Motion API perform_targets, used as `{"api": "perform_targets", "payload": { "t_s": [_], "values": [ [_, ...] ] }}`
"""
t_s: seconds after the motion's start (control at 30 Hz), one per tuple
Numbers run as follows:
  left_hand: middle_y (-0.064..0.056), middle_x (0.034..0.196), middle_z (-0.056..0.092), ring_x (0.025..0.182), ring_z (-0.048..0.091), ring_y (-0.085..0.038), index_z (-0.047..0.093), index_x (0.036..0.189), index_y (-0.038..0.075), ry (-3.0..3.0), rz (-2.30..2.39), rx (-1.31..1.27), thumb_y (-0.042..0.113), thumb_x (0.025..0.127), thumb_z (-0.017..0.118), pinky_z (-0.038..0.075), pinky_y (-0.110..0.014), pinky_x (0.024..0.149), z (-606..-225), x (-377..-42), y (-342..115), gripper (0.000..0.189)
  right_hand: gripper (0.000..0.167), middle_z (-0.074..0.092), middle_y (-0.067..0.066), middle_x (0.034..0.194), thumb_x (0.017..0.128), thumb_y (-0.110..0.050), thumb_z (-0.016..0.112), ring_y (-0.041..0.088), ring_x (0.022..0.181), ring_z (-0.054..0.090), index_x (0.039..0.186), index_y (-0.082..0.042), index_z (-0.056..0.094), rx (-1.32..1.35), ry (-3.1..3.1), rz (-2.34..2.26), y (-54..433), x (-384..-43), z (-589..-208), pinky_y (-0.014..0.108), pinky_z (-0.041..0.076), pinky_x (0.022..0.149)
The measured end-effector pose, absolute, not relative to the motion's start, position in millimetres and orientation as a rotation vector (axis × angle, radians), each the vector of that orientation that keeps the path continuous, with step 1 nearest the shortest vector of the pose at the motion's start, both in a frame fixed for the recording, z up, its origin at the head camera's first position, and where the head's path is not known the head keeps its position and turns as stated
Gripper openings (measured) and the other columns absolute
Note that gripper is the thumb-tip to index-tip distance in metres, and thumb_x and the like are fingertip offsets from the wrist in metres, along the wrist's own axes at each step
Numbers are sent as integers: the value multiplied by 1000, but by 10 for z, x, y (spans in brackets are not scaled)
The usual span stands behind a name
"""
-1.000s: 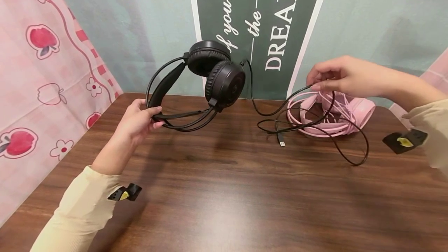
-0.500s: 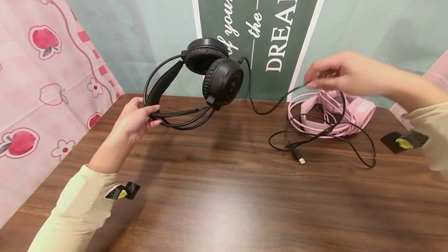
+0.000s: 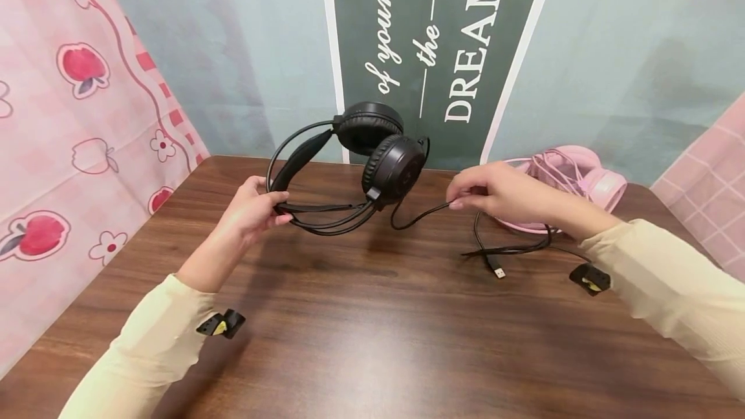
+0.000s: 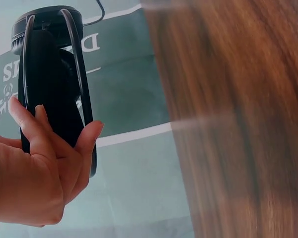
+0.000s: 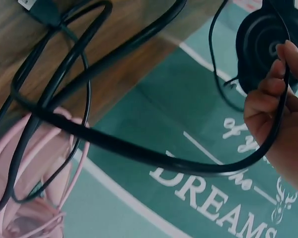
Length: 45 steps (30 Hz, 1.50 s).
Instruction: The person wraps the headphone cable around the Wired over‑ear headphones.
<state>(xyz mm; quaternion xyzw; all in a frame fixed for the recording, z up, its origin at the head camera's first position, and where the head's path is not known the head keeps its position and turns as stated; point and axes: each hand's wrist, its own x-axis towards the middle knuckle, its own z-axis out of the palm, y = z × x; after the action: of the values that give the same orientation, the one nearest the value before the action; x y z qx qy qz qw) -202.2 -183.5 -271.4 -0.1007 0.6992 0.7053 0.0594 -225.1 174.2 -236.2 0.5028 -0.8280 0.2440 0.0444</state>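
Note:
My left hand (image 3: 251,211) grips the black headphones (image 3: 396,167) by the headband, holding them tilted above the table with both ear cups toward the right. In the left wrist view, thumb and fingers wrap the padded band (image 4: 49,89). The right hand (image 3: 500,194) pinches the thin black cable (image 3: 421,215) a short way from the ear cup. Beyond the pinch, the cable (image 5: 139,148) hangs in a wide loop in the right wrist view. Its USB plug (image 3: 496,268) hangs low over the table, below the right hand.
Pink headphones (image 3: 605,186), with their cord bundled round them, sit at the back right, partly hidden behind the right hand and wrist. The brown wooden table (image 3: 372,335) ends at a green-grey backdrop (image 3: 262,50) with lettering. A pink patterned cloth (image 3: 46,147) hangs at the left.
My right hand has moved left and down, sliding in toward the black headphones with the cable still pinched. The left hand has brought the headphones slightly right and lower.

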Motion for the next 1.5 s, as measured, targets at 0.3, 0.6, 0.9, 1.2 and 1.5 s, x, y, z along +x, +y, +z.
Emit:
{"api": "perform_targets", "payload": {
  "t_s": [0.3, 0.6, 0.9, 1.2, 1.5],
  "values": [
    [-17, 104, 36, 59, 56, -12, 26, 106, 4, 2141, 2075, -299, -2, 93, 42, 52, -15, 51, -2729, -2045, -1674, 22, 18, 61, -7, 79, 77, 4, 67, 4, 68, 52, 83, -13, 64, 1575, -2456, 805, 1574, -2203, -2383, 19, 44, 58],
    [-14, 101, 34, 54, 52, -13, 27, 108, 2, 2190, 2045, -274, -3, 92, 43, 52, -16, 50, -2747, -2054, -1584, 24, 15, 56, -11, 74, 81, 0, 66, 5, 63, 48, 82, -15, 64, 1508, -2458, 834, 1521, -2192, -2309, 19, 41, 55],
    [-15, 99, 37, 49, 51, -12, 28, 106, 3, 2217, 2030, -248, -4, 91, 43, 52, -17, 49, -2752, -2080, -1502, 22, 13, 57, -10, 72, 81, 1, 66, 4, 60, 47, 82, -12, 64, 1511, -2436, 794, 1471, -2203, -2247, 18, 39, 52],
    [-16, 93, 39, 46, 51, -11, 29, 105, 1, 2239, 1972, -159, -6, 91, 44, 51, -18, 46, -2749, -2025, -1492, 21, 13, 56, -10, 65, 78, -2, 70, 5, 59, 47, 79, -13, 64, 1405, -2456, 722, 1496, -2246, -2193, 20, 39, 53],
    [-14, 81, 42, 44, 52, -11, 31, 103, 1, 2271, 1904, -63, -6, 90, 45, 50, -19, 45, -2717, -2006, -1497, 21, 12, 62, -4, 77, 79, 2, 67, 9, 69, 54, 85, -8, 64, 1349, -2593, 699, 1609, -2293, -2134, 23, 46, 61]
  ]
}}
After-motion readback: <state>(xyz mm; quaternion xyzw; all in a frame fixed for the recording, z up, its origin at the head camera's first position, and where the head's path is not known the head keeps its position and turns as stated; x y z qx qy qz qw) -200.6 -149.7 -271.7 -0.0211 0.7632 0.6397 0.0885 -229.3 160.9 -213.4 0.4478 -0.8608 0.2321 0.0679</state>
